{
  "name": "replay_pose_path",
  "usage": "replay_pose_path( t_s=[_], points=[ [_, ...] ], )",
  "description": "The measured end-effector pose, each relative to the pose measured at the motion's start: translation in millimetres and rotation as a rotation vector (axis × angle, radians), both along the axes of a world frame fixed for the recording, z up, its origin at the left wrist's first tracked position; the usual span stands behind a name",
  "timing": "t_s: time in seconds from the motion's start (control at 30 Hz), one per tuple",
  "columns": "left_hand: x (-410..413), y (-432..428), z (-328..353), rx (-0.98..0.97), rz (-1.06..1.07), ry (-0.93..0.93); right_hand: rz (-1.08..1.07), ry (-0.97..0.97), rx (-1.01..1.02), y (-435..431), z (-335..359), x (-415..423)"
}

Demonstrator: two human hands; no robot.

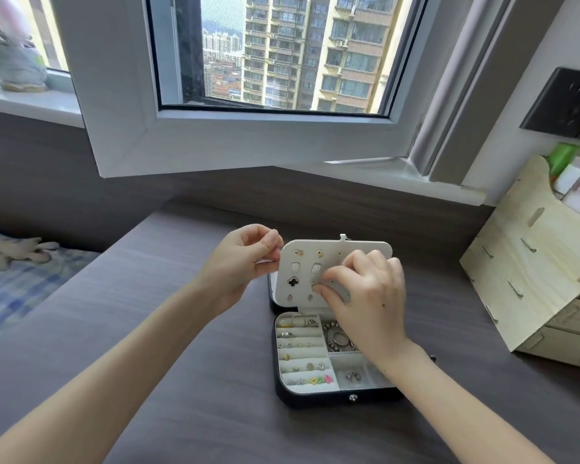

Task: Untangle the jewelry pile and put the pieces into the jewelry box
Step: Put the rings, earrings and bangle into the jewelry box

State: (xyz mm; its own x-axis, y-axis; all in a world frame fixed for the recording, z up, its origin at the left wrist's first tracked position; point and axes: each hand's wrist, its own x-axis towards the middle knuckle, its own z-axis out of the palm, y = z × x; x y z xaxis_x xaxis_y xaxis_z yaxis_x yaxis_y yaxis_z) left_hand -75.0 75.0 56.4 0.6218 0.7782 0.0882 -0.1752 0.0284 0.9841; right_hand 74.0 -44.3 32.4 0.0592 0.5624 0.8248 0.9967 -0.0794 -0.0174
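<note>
Fingers (335,275) of the right hand (365,296) are curled and bunched, tips drawn together against the face of the earring panel (335,250). Whether a stud sits between them I cannot tell, it's too small. Over on the other side, the left hand (245,262) pinches the panel's upper-left edge between thumb and forefinger, holding it upright.

That's the weak point. The panel is steadied at one corner only, so a firm push from the right could flex it or swing it back, and the earrings (298,252) already seated in their rows might work loose. If a tiny piece is in that pinch, a slip sends it straight down into the open jewelry box (335,398), to be lost among the ring rolls (298,333), or bouncing out onto the dark desk (181,363), where it would be hard to spot.

The right wrist hangs over the bracelet (337,337) in its compartment, and a careless pull-back could catch it and drag it out. The box itself sits free on the desk — pressure towards the lid might slide it away from the person.

Most pieces look sorted into compartments, with coloured studs (318,380) along the front row; no tangled heap shows in view. A pale wooden organiser (533,262) stands well apart to the right.
</note>
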Motion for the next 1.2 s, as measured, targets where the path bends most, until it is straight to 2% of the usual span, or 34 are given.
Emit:
replay_pose_path(
  t_s=[0.23,0.4,0.57,0.67,0.93,1.2],
  points=[
    [-0.3,0.4,-0.8,0.016,-0.018,-0.006,-0.001,-0.011,-0.034,2.4,-7.4,0.4],
    [-2.6,-1.3,-0.8,0.036,-0.064,0.011,-0.079,-0.093,0.031,2.1,-1.0,-4.4],
    [-7.8,1.1,3.4,0.043,-0.25,0.047,-0.172,-0.242,0.019,-11.0,5.2,-3.2],
    [-8.5,4.4,6.7,0.049,-0.43,0.105,-0.081,-0.209,-0.002,-11.9,3.9,2.2],
    [14.3,11.5,-7.8,0.405,-0.475,0.538,0.011,-0.209,0.158,-18.9,-16.5,1.3],
    [19.5,7.2,-5.4,0.408,-0.602,0.543,-0.011,-0.212,0.169,-21.0,-19.7,0.2]
  ],
)
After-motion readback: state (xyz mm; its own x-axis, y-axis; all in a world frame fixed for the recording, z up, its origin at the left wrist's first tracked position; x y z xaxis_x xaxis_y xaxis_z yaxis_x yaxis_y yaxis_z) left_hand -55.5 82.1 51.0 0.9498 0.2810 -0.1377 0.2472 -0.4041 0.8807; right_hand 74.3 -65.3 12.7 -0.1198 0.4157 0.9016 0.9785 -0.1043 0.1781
